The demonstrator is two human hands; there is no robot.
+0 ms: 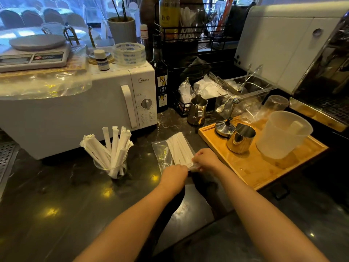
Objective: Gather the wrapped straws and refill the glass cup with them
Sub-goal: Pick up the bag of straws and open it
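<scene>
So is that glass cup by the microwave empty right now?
No, the glass cup already holds a fanned bunch of wrapped straws standing upright in it.

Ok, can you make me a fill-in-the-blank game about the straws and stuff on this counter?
1. The glass cup of wrapped straws stands in front of the white ____.
2. Both hands, left hand and right hand, grip a clear plastic ____ holding more straws.
3. The steel pitcher sits on a ____ tray.

Missing words: microwave; bag; wooden
</scene>
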